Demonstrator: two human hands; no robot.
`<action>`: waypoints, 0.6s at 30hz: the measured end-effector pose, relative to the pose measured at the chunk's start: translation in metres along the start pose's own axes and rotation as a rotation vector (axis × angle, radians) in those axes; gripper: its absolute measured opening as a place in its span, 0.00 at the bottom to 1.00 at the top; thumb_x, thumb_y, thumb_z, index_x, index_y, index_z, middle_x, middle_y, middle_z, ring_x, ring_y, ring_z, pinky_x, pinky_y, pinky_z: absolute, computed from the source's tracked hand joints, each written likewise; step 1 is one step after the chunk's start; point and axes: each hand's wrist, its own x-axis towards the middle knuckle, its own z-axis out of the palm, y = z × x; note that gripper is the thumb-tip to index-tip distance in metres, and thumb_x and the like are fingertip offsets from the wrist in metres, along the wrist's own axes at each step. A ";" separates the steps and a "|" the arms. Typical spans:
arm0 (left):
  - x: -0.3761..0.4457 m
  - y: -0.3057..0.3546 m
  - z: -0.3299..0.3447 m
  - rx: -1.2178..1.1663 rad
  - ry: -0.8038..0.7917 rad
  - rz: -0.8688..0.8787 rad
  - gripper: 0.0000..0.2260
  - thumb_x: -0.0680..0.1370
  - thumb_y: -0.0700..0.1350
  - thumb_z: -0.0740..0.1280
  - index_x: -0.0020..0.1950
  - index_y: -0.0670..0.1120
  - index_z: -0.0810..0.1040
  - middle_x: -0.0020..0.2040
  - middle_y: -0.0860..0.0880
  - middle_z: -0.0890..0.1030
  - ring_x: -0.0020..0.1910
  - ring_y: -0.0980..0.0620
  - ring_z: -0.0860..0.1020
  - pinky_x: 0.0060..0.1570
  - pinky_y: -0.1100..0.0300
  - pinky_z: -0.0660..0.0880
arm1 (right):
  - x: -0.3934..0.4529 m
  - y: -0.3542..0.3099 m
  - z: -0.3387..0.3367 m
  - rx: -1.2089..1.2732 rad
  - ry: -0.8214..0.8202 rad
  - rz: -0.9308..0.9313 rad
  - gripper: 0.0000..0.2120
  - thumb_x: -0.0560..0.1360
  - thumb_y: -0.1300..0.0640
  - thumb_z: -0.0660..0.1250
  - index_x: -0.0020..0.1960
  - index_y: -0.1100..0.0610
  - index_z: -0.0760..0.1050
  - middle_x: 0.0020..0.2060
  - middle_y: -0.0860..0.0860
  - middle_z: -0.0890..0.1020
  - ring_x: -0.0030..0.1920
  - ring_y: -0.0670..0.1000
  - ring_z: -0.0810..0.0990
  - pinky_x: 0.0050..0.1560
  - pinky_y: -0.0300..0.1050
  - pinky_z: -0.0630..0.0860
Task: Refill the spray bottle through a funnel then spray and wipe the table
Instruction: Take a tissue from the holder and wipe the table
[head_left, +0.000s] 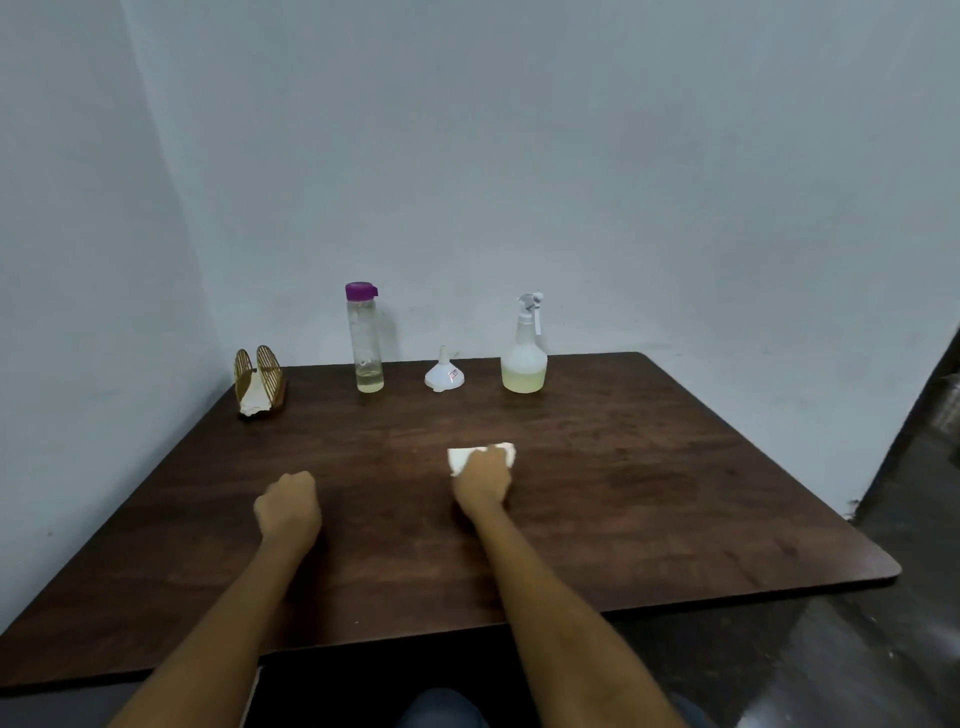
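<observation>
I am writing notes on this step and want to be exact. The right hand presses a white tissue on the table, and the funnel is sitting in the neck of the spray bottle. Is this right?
Not fully. In the head view the funnel stands upside down on the table, between the purple-capped bottle and the spray bottle, whose trigger head is on. The right hand does press the white tissue.

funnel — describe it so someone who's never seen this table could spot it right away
Look along the far edge of the dark wooden table, by the wall, where four items stand in a row. The funnel is third from the left, between the tall clear bottle with a purple cap and the spray bottle. It is the shortest item: small, white, resting wide mouth down with its spout pointing up.
</observation>
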 end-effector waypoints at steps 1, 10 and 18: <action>0.002 -0.004 -0.001 -0.025 -0.008 -0.015 0.07 0.79 0.39 0.61 0.55 0.44 0.76 0.55 0.46 0.78 0.54 0.48 0.78 0.51 0.56 0.75 | -0.005 -0.018 0.009 -0.002 -0.020 -0.051 0.18 0.79 0.56 0.59 0.67 0.61 0.69 0.67 0.56 0.70 0.68 0.54 0.69 0.66 0.44 0.68; -0.007 -0.023 0.001 -0.006 0.007 -0.134 0.10 0.79 0.38 0.62 0.59 0.44 0.76 0.59 0.44 0.77 0.60 0.47 0.75 0.54 0.56 0.74 | -0.053 -0.085 0.038 -0.097 -0.237 -0.524 0.19 0.76 0.55 0.64 0.66 0.60 0.71 0.65 0.57 0.69 0.69 0.56 0.63 0.62 0.52 0.71; -0.035 -0.028 0.010 0.061 0.059 -0.076 0.11 0.79 0.36 0.59 0.57 0.44 0.77 0.58 0.46 0.78 0.62 0.47 0.72 0.51 0.57 0.73 | -0.028 0.014 -0.012 -0.228 -0.100 -0.292 0.19 0.76 0.53 0.61 0.65 0.58 0.72 0.63 0.55 0.72 0.68 0.56 0.66 0.59 0.48 0.73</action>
